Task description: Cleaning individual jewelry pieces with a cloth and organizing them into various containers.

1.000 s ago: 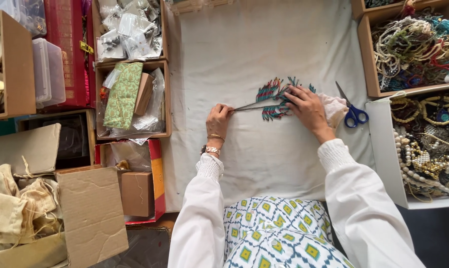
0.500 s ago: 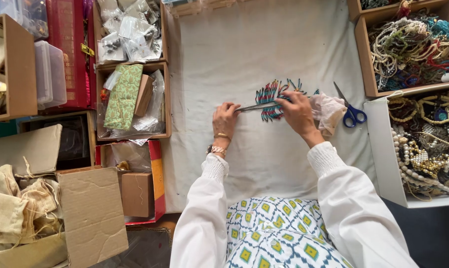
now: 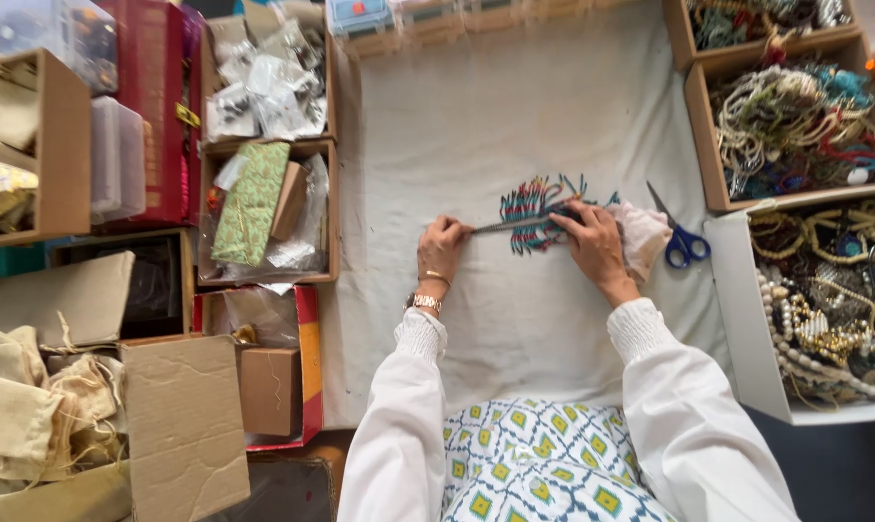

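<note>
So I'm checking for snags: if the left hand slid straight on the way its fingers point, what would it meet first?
Probably the fringed red-and-teal beaded piece, whose thin grey end the left hand pinches on the white cloth; the right hand lies beyond.

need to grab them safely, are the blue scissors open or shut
Shut: the blue scissors lie flat on the white cloth, blades together in one point.

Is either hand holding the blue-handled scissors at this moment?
No, the blue-handled scissors lie untouched on the white cloth, while the left hand and right hand grip the beaded piece.
</note>
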